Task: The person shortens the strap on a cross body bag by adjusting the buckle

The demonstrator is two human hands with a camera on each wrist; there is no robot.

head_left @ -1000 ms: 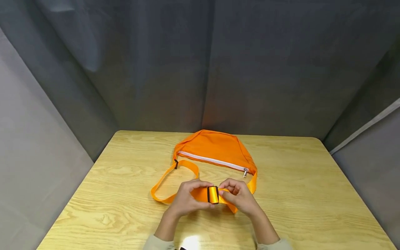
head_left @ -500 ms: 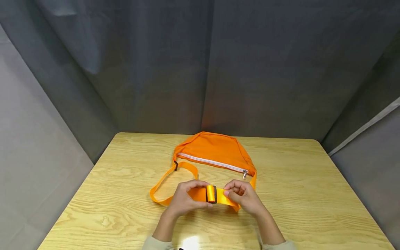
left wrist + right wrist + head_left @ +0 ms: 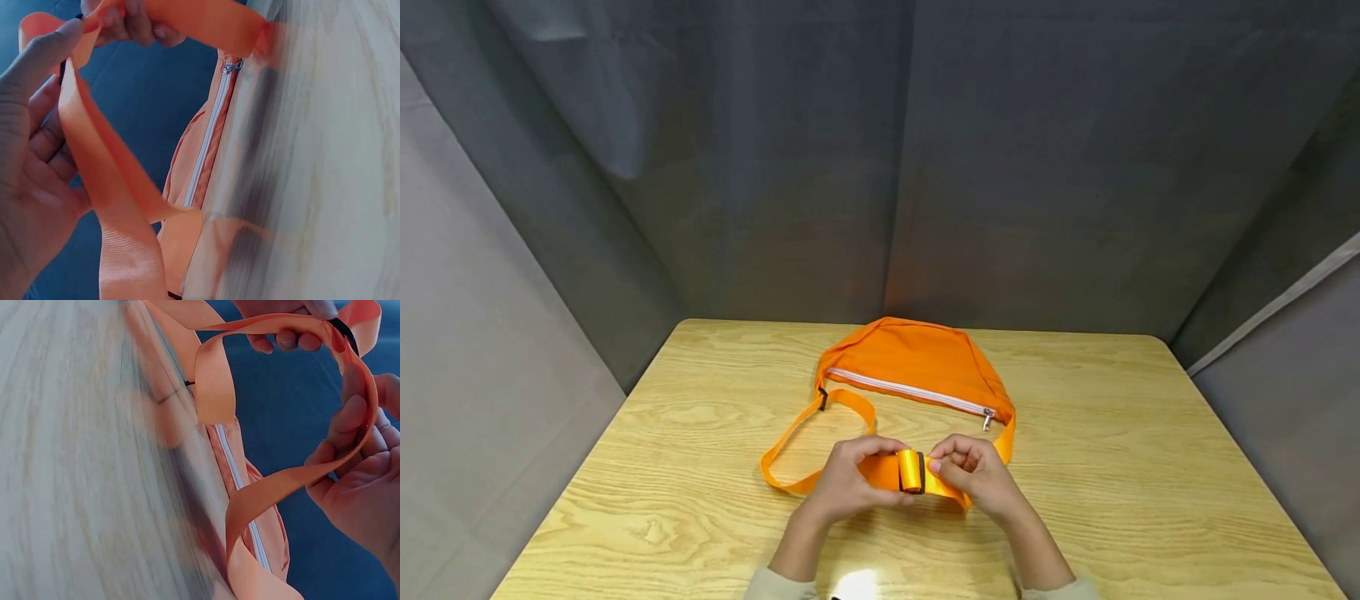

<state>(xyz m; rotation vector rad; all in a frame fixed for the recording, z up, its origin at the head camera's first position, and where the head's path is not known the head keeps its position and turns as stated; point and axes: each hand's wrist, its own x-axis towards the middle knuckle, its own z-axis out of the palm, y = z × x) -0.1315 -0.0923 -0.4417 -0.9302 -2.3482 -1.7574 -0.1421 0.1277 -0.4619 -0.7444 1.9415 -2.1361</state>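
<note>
Probably light, limp and slick, the strap point(image 3: 883, 472) in front of the bag point(image 3: 921, 357) is best held by its stiffer slider point(image 3: 921, 472), which your left grip point(image 3: 847, 479) pinches, your right grip point(image 3: 976, 475) pinching strap alongside.

A pale wood-grained table point(image 3: 662, 467) carries an orange bag point(image 3: 917, 358) and part of its looped strap point(image 3: 805, 484).

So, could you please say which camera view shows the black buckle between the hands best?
The head view: both side bars of the black buckle show, with the orange strap looped between them. The left wrist view gives only dark slivers by the left thumb; the right wrist view, one curved dark edge.
</note>
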